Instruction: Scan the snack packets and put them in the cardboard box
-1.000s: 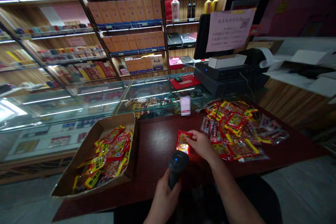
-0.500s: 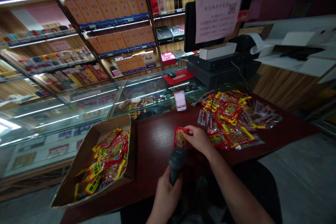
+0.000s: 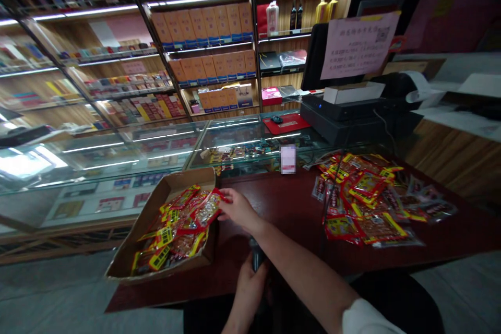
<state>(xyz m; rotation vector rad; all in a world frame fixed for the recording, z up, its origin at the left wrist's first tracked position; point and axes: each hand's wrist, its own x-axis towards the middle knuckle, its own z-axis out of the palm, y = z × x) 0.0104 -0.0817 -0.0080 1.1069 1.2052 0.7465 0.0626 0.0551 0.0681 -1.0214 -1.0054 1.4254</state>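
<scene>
My right hand (image 3: 239, 210) pinches a red snack packet (image 3: 208, 209) by its edge, over the right side of an open cardboard box (image 3: 129, 255). Several red and yellow snack packets (image 3: 166, 240) lie heaped in that box. Below my right forearm, my left hand (image 3: 250, 281) is wrapped round the dark handle of a barcode scanner (image 3: 257, 255); the forearm partly covers the scanner's head. A pile of similar packets (image 3: 368, 185) lies on the right part of the dark red table (image 3: 270, 198).
Behind the table runs a glass display counter (image 3: 164, 148). A monitor (image 3: 315, 57) bearing a paper sign stands over a black cash drawer (image 3: 352, 125) at the back right. A mouse (image 3: 277, 119) rests on a red mat (image 3: 291, 125). Shelves of boxes and bottles line the wall.
My right hand has carried the packet leftward from in front of the scanner to the cardboard box. My left hand still holds the scanner, slightly lower. The view has shifted left.
</scene>
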